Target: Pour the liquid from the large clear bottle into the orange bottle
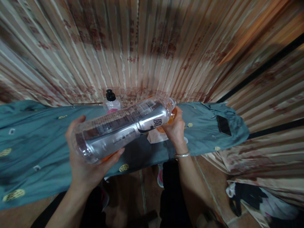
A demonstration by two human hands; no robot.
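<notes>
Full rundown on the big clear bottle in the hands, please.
The large clear, glossy plastic bottle is cylindrical, narrowing to a neck. Dark print and a barcode mark its silvery-looking side; most text is too blurred to read. It lies slanted above the teal patterned cloth, neck toward upper right, base toward lower left. The left hand grips the base end; the right hand is at the neck end, its exact contact unclear. No cap can be made out.

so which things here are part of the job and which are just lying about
In use, it seems:
clear bottle, left hand around its base
orange item, partly hidden, in the right hand

Apparently just lying about:
black-capped bottle
black phone
pale item, use unclear
</notes>
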